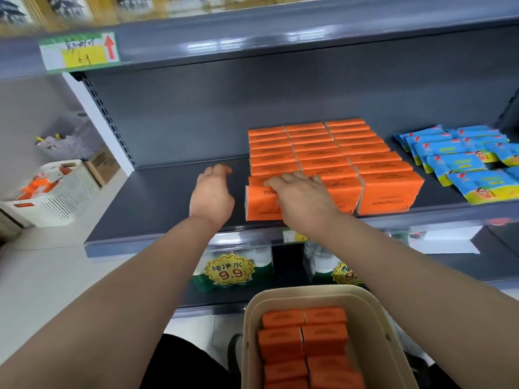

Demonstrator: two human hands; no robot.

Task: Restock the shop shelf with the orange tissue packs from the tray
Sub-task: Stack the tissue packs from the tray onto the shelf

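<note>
Several orange tissue packs (345, 153) stand in three rows on the dark grey shelf (157, 197). My right hand (303, 200) lies over the front pack of the left row (259, 204), its fingers spread across the pack's top and front. Just left of that pack, my left hand (212, 195) hovers over the bare shelf with loosely curled fingers that hold nothing. A beige tray (373, 318) below, near my body, holds several more orange packs (303, 343).
Blue wipe packs (460, 161) lie on the shelf to the right of the orange rows. The upper shelf's edge carries a price label (81, 51). White baskets (56, 192) sit on the floor at the left. Bottled water with 9.9 tags (229, 272) stands on the lower shelf.
</note>
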